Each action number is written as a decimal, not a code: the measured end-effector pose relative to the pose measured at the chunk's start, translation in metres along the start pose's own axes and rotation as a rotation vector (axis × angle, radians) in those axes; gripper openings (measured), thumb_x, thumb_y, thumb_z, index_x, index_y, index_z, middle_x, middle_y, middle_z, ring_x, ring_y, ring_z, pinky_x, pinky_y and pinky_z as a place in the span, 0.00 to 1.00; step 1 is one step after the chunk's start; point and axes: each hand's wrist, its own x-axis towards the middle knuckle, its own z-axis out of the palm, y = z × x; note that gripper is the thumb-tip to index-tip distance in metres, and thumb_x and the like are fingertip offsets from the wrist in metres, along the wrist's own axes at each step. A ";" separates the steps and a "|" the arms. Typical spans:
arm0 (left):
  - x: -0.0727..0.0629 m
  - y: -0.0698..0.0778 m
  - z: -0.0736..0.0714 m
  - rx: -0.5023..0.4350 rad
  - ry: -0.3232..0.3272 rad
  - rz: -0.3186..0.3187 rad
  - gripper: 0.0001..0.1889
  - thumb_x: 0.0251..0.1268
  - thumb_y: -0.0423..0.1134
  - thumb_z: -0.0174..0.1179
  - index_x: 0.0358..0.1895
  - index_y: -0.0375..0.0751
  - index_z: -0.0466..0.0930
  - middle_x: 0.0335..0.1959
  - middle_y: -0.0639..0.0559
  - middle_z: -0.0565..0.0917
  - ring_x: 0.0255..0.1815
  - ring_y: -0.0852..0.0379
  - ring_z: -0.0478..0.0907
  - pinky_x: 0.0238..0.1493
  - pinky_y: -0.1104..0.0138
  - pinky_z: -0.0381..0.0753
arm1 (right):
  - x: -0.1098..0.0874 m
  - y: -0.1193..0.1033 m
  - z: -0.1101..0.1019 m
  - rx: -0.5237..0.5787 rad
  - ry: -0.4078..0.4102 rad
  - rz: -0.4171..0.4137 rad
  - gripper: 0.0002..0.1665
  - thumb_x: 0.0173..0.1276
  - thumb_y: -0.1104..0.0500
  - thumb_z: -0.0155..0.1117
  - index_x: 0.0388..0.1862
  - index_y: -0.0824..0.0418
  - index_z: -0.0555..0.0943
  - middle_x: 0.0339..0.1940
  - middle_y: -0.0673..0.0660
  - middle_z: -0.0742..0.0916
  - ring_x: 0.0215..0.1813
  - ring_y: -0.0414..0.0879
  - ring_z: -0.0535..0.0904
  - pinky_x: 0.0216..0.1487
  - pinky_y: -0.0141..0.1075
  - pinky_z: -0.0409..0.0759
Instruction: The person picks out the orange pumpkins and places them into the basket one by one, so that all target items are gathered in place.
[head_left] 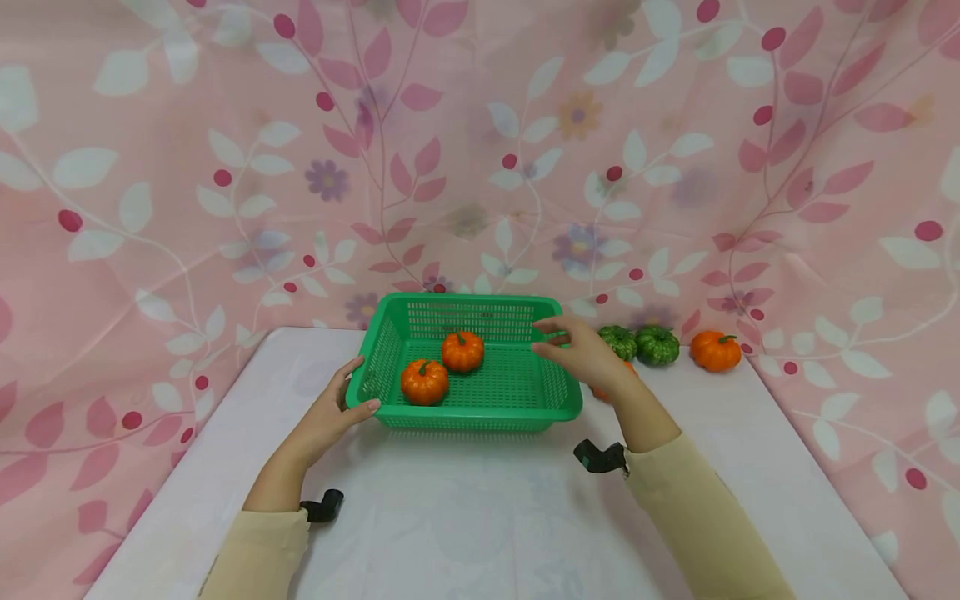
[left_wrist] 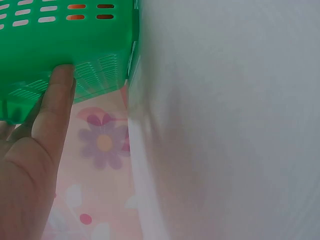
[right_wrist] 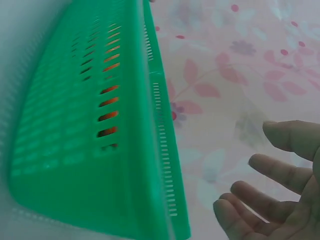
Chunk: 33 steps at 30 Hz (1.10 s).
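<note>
A green plastic basket (head_left: pixel 480 414) with slotted walls stands on the white table. Inside it, toward the left, sit two small orange pumpkins, a front one (head_left: pixel 424 382) and a rear one (head_left: pixel 462 352). My left hand (head_left: pixel 341 398) holds the basket's front left corner, thumb along the front and fingers at the left side; the left wrist view shows a digit pressed to the green wall. Over the basket's right end hovers my right hand (head_left: pixel 573 346), its fingers loosely bent and apart, holding nothing. In the right wrist view that hand (right_wrist: pixel 280 195) is clear of the rim.
Right of the basket are two green pumpkins, one (head_left: pixel 618 342) partly behind my right hand and another (head_left: pixel 657 345). An orange pumpkin (head_left: pixel 716 351) sits farther right. Another orange pumpkin (head_left: pixel 602 393) is mostly hidden by my right wrist. A floral curtain (head_left: pixel 480 167) hangs behind the table.
</note>
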 end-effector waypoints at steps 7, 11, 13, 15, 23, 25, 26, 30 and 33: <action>0.000 0.000 0.001 -0.008 -0.005 0.001 0.47 0.70 0.46 0.64 0.82 0.63 0.40 0.80 0.35 0.46 0.78 0.34 0.51 0.71 0.39 0.57 | -0.006 0.018 0.006 0.081 0.076 -0.029 0.28 0.74 0.48 0.63 0.69 0.54 0.74 0.68 0.58 0.75 0.70 0.59 0.70 0.63 0.58 0.73; 0.000 -0.001 0.000 -0.014 -0.006 0.007 0.47 0.70 0.46 0.64 0.82 0.63 0.40 0.80 0.35 0.47 0.77 0.35 0.52 0.71 0.39 0.57 | -0.013 0.025 0.004 0.091 0.112 -0.034 0.28 0.74 0.48 0.63 0.69 0.56 0.74 0.69 0.60 0.75 0.68 0.61 0.71 0.62 0.56 0.75; 0.000 -0.001 0.001 -0.017 -0.005 0.009 0.47 0.70 0.46 0.64 0.82 0.62 0.40 0.80 0.35 0.48 0.77 0.35 0.53 0.71 0.39 0.58 | -0.016 0.028 0.002 0.094 0.135 -0.021 0.28 0.74 0.48 0.63 0.69 0.56 0.74 0.69 0.61 0.75 0.67 0.62 0.72 0.61 0.56 0.75; 0.000 0.000 0.001 -0.021 -0.005 0.011 0.47 0.69 0.46 0.64 0.82 0.62 0.40 0.80 0.35 0.48 0.77 0.35 0.54 0.71 0.39 0.58 | -0.019 0.032 0.001 0.094 0.158 -0.011 0.29 0.75 0.48 0.62 0.70 0.58 0.73 0.69 0.63 0.74 0.67 0.63 0.72 0.60 0.55 0.76; 0.000 0.000 0.001 -0.020 -0.003 0.007 0.47 0.70 0.44 0.64 0.82 0.61 0.39 0.80 0.36 0.48 0.76 0.35 0.55 0.70 0.40 0.60 | -0.029 0.048 -0.004 0.056 0.286 0.036 0.25 0.75 0.50 0.62 0.67 0.58 0.76 0.66 0.63 0.76 0.65 0.62 0.72 0.63 0.58 0.73; 0.000 0.001 0.000 -0.019 -0.002 0.005 0.47 0.70 0.44 0.64 0.82 0.60 0.39 0.80 0.36 0.48 0.76 0.35 0.55 0.70 0.40 0.60 | -0.030 0.051 -0.006 0.054 0.302 0.042 0.24 0.75 0.51 0.62 0.66 0.58 0.76 0.65 0.63 0.77 0.66 0.62 0.72 0.63 0.58 0.73; 0.000 0.001 0.000 -0.019 -0.003 0.005 0.47 0.70 0.45 0.64 0.82 0.60 0.39 0.80 0.36 0.48 0.76 0.35 0.55 0.70 0.40 0.60 | -0.031 0.053 -0.006 0.054 0.307 0.044 0.24 0.75 0.52 0.62 0.66 0.59 0.76 0.65 0.63 0.77 0.66 0.63 0.72 0.63 0.58 0.73; 0.000 0.002 0.000 -0.021 -0.006 0.008 0.48 0.70 0.45 0.64 0.82 0.59 0.39 0.80 0.35 0.48 0.76 0.35 0.55 0.70 0.40 0.59 | -0.035 0.062 -0.010 0.057 0.327 0.057 0.25 0.75 0.51 0.62 0.66 0.59 0.76 0.65 0.63 0.77 0.67 0.62 0.71 0.65 0.58 0.71; 0.000 0.002 0.000 -0.025 -0.009 0.012 0.47 0.70 0.45 0.64 0.82 0.60 0.39 0.80 0.36 0.47 0.76 0.35 0.55 0.70 0.40 0.59 | -0.037 0.069 -0.012 0.059 0.346 0.065 0.26 0.74 0.49 0.63 0.65 0.60 0.76 0.64 0.64 0.78 0.67 0.61 0.72 0.66 0.58 0.70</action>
